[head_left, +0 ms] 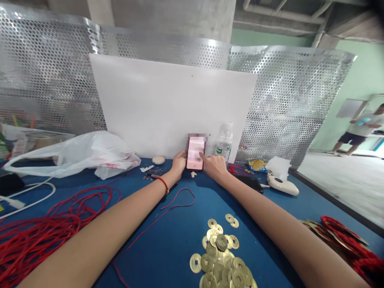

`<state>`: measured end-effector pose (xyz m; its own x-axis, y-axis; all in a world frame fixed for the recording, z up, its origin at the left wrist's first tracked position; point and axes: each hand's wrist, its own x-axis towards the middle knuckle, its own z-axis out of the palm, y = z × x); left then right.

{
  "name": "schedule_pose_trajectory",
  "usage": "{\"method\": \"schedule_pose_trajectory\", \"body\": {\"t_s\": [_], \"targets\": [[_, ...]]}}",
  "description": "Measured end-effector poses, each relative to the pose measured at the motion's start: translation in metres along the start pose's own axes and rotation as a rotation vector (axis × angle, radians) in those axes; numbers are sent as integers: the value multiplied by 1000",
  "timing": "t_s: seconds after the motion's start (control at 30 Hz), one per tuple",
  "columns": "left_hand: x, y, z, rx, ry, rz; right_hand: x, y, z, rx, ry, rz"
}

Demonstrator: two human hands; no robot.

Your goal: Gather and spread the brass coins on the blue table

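Note:
A phone [196, 153] with a dark red case and a lit pinkish screen stands upright against the white board. My left hand [179, 164] grips its left edge, fingers partly hidden; a red cord bracelet circles that wrist. From the other side, my right hand [215, 165] reaches in with the index finger stretched onto the screen, its other fingers curled and holding nothing visible. Just below the phone lies a small white piece [193, 174]. Between my forearms, brass coins [220, 260] with square holes are heaped on the blue table [168, 248].
Red cord [75, 216] lies tangled at left; a strand runs toward the middle. Behind it sits a white plastic bag [102, 150]. A clear bottle [225, 142], a dark device [249, 183] and a white device [282, 185] stand right. Red-corded ornaments [339, 236] lie near right.

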<state>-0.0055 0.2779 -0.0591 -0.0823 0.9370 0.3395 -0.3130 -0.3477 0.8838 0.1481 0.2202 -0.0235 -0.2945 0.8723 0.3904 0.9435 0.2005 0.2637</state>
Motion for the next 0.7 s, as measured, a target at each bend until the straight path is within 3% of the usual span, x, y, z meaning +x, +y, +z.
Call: {"method": "schedule_pose_trajectory", "body": {"t_s": [0.3,0.7], "targets": [[1,0,-1,84,20,24,-1,-17,0,8,-15,-189],[-1,1,-3,43,-21,-33,-2,-5,1,-18,-29,-123]]}}
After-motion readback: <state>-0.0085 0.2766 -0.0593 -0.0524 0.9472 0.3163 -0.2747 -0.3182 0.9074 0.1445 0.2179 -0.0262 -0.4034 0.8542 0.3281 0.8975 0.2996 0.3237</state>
